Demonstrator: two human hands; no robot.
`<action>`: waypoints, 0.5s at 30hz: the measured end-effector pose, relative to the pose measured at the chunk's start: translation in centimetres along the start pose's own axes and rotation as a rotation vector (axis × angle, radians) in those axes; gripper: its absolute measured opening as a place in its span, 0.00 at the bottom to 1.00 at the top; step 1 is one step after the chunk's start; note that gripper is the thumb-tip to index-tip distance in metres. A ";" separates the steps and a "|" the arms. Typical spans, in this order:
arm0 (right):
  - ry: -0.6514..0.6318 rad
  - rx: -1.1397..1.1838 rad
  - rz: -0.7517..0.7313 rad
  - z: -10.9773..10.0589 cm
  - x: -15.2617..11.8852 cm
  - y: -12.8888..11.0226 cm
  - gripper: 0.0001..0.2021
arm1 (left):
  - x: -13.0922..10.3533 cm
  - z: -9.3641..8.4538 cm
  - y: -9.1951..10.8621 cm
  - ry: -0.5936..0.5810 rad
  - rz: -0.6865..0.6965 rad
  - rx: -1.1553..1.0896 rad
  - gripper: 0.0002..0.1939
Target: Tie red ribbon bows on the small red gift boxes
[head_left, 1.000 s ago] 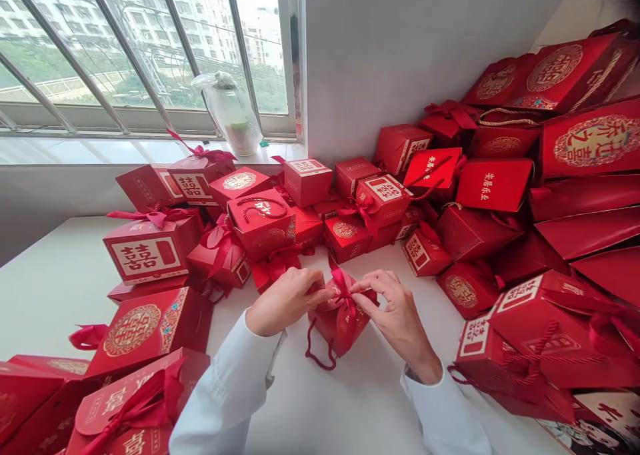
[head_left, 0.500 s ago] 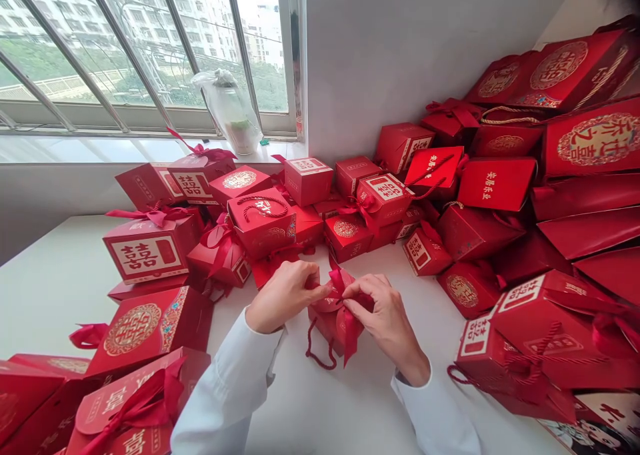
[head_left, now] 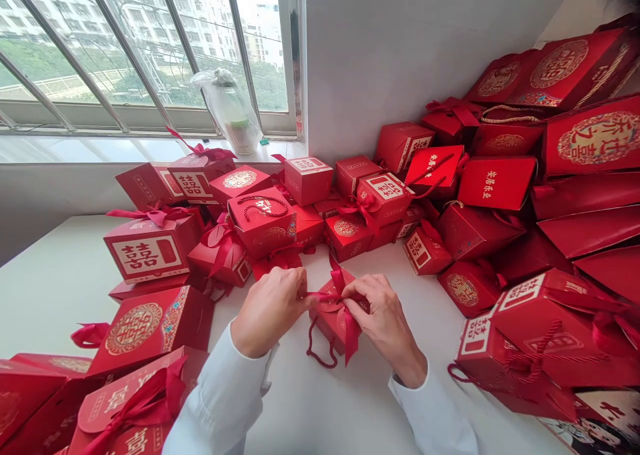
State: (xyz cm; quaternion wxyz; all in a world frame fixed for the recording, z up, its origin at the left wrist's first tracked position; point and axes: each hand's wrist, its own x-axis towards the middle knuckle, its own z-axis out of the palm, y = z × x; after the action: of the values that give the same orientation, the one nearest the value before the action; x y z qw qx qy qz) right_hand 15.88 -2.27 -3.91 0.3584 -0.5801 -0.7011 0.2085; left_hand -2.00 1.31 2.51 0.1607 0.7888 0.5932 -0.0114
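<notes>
A small red gift box [head_left: 330, 325] stands on the white table between my hands, with a cord handle [head_left: 321, 356] hanging at its front left. Red ribbon [head_left: 351, 338] crosses its top, and one tail drapes down the front. My left hand [head_left: 273, 305] is off the box's left side, pinching one stretch of the ribbon, which runs taut to the knot area. At the top right of the box, my right hand [head_left: 375, 311] pinches the ribbon close to its middle. The fingers partly cover the knot, so its exact form is hidden.
Red gift boxes [head_left: 265, 221] are heaped along the wall, and more boxes [head_left: 145, 321] stand at the left. Larger red bags [head_left: 590, 141] and boxes [head_left: 560, 335] crowd the right. A plastic-wrapped cup [head_left: 237, 125] stands on the sill by the barred window.
My left hand has moved left and slightly down, away from the box, drawing the ribbon out straight. My right hand has stayed almost in place at the box top.
</notes>
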 end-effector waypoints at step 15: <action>-0.043 0.352 0.166 -3.1 0.2 2.4 0.07 | 1.6 1.3 1.7 0.144 0.292 -0.270 0.09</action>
State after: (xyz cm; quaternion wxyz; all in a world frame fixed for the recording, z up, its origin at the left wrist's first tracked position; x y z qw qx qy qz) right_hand 19.75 -1.93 -3.57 0.4207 -0.5597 -0.6111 0.3690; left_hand 0.34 2.03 1.32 0.2221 0.8365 0.4787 0.1478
